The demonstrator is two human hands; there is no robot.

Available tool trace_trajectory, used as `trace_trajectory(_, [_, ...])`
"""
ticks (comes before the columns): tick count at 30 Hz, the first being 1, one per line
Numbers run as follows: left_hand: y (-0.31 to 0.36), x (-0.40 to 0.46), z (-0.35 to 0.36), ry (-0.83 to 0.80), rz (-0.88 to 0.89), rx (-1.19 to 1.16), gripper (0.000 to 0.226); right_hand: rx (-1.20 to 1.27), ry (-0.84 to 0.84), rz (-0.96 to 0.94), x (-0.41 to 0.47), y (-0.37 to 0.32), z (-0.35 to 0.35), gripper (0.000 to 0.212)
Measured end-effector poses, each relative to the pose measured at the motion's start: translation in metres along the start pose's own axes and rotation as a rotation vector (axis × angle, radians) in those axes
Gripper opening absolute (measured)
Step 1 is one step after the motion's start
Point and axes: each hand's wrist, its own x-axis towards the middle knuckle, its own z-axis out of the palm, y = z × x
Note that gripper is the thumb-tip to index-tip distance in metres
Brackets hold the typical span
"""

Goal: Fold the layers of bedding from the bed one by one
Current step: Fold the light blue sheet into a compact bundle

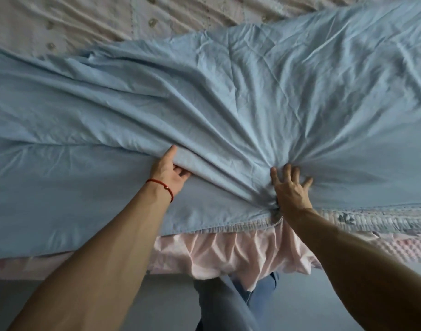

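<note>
A light blue sheet [228, 91] lies rumpled across most of the bed. My left hand [168, 172], with a red string on the wrist, grips a raised fold of the sheet near the front edge, thumb on top and fingers tucked under. My right hand [289, 185] presses on the sheet with its fingers spread, and the cloth gathers into creases that fan out from under it. Below the sheet a quilted pale cover [371, 219] shows along the bed's front edge.
A pink ruffled bed skirt [228, 254] hangs below the front edge. A pale patterned bedspread [85, 22] shows at the far side of the bed. My legs in blue trousers [223, 304] stand on the grey floor [300, 302] against the bed.
</note>
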Motion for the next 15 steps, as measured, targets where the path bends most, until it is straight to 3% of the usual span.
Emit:
trace_trajectory(4, [0.005, 0.008, -0.023, 0.081, 0.092, 0.047, 0.043, -0.019, -0.013, 0.026, -0.002, -0.004, -0.006, 0.081])
trace_trajectory(7, [-0.002, -0.001, -0.042, 0.082, 0.149, 0.099, 0.022, -0.011, 0.001, 0.021, -0.002, -0.002, -0.008, 0.100])
trace_trajectory(11, [-0.024, -0.023, -0.079, 0.085, 0.166, 0.129, 0.013, 0.105, 0.104, 0.004, -0.012, 0.004, -0.008, 0.089])
trace_trajectory(14, [-0.041, -0.031, -0.109, 0.043, 0.106, 0.123, 0.012, 0.188, 0.151, 0.073, -0.026, -0.005, -0.015, 0.097])
trace_trajectory(15, [-0.042, -0.032, -0.115, 0.032, 0.082, 0.129, 0.011, 0.257, 0.216, 0.112, -0.036, -0.016, -0.020, 0.086])
